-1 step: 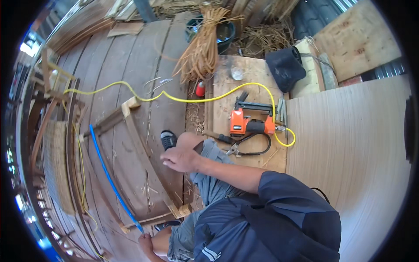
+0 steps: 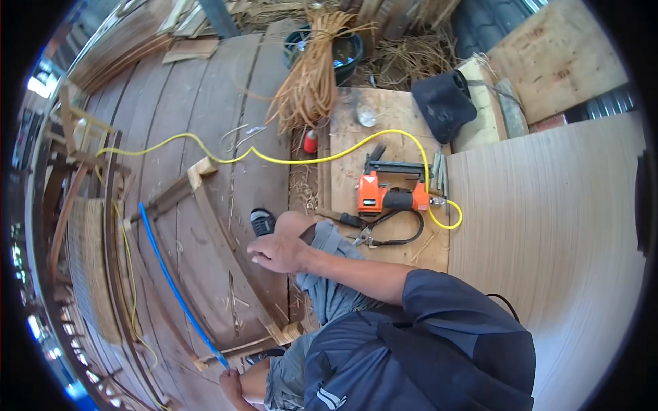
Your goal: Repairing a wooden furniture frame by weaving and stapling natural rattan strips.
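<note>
From afar I have the left hand [image 2: 232, 380] gripping 1 end of the bowed blue strip [image 2: 169, 275] beside the wooden frame [image 2: 223, 238], the right hand [image 2: 277, 252] curled by the knee [image 2: 295, 223], its grasp unclear.

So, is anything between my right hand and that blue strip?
Yes: seen from above, the wooden frame's near rail lies between your right hand and the blue strip.

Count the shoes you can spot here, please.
2. One shoe shows just above the right hand; the second shoe, partly hidden by the left leg, is near the wooden frame's lower-right corner. Others could be hidden.
</note>
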`<state>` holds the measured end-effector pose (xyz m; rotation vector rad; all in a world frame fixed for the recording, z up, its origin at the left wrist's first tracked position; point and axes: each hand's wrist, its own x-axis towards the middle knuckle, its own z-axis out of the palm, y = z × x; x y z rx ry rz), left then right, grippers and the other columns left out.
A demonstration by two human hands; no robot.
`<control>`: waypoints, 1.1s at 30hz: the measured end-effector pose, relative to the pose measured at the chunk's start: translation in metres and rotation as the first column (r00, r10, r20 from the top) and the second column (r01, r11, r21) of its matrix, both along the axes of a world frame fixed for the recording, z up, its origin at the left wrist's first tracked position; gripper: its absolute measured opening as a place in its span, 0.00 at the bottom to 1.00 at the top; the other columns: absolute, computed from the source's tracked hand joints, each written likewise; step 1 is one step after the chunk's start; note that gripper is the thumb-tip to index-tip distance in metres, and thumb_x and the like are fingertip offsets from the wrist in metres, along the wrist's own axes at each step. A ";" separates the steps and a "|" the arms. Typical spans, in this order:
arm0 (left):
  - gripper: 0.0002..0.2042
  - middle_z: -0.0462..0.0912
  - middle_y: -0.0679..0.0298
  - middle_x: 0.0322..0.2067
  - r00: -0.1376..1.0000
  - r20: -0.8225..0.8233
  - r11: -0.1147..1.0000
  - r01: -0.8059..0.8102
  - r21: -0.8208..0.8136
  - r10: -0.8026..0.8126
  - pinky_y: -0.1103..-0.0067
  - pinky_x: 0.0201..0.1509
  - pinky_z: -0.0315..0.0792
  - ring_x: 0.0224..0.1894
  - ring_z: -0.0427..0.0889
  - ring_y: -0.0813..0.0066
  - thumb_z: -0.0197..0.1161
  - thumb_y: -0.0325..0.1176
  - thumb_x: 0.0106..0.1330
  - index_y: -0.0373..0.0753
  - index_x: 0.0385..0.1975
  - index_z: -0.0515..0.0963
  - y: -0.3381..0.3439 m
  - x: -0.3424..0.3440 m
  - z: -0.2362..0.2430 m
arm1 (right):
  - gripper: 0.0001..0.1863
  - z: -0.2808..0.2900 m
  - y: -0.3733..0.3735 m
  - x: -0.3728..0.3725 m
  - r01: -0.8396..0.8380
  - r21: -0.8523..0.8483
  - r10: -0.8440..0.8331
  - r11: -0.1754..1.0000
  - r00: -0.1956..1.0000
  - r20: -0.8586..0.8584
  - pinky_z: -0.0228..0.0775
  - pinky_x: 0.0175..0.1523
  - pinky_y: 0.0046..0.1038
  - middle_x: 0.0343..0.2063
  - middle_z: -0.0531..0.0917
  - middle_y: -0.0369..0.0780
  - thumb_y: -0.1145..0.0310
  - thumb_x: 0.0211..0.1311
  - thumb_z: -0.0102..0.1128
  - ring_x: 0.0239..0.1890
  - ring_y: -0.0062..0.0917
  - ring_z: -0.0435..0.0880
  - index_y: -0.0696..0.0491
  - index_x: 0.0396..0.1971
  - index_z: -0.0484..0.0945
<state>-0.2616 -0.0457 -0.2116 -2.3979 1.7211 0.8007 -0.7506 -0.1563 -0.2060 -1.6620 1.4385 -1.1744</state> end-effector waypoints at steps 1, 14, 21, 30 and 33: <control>0.12 0.76 0.48 0.17 1.000 0.013 0.999 0.009 0.039 -0.010 0.67 0.29 0.68 0.20 0.75 0.62 0.55 0.34 0.53 0.29 0.20 0.76 -0.008 -0.003 0.000 | 0.07 0.005 -0.004 -0.011 -0.004 -0.023 0.004 1.000 1.000 0.011 0.70 0.36 0.32 0.26 0.77 0.42 0.69 0.54 0.55 0.32 0.35 0.78 0.54 0.32 0.74; 0.14 0.78 0.45 0.20 0.977 0.180 0.993 0.108 0.039 -0.113 0.65 0.32 0.70 0.26 0.79 0.53 0.56 0.36 0.49 0.29 0.21 0.79 -0.059 -0.047 -0.003 | 0.11 0.124 0.063 -0.305 0.853 -0.163 -0.788 0.496 0.521 0.327 0.70 0.33 0.18 0.26 0.78 0.33 0.67 0.62 0.50 0.27 0.14 0.75 0.58 0.35 0.77; 0.13 0.78 0.46 0.19 0.973 0.215 0.996 0.070 0.060 -0.082 0.69 0.33 0.72 0.26 0.81 0.58 0.56 0.36 0.50 0.30 0.22 0.80 -0.053 -0.021 -0.026 | 0.11 0.030 0.073 -0.118 0.241 -0.059 -0.235 0.969 0.968 0.090 0.66 0.44 0.34 0.34 0.77 0.43 0.69 0.51 0.56 0.40 0.36 0.75 0.56 0.36 0.74; 0.15 0.80 0.49 0.25 0.729 0.526 0.858 0.164 0.487 -0.438 0.66 0.39 0.74 0.33 0.81 0.54 0.60 0.45 0.49 0.38 0.24 0.82 -0.011 -0.044 -0.007 | 0.11 -0.010 0.069 -0.069 0.151 -0.152 -0.163 0.977 0.984 -0.073 0.61 0.49 0.32 0.31 0.77 0.34 0.71 0.44 0.61 0.44 0.28 0.72 0.50 0.32 0.76; 0.15 0.80 0.49 0.27 0.866 0.322 0.845 0.188 0.500 -0.383 0.66 0.41 0.73 0.35 0.81 0.56 0.60 0.46 0.51 0.40 0.24 0.82 0.012 -0.098 -0.004 | 0.11 -0.005 0.064 -0.060 0.119 -0.161 -0.137 0.980 0.984 -0.109 0.60 0.48 0.31 0.31 0.76 0.33 0.70 0.43 0.61 0.42 0.26 0.71 0.49 0.31 0.76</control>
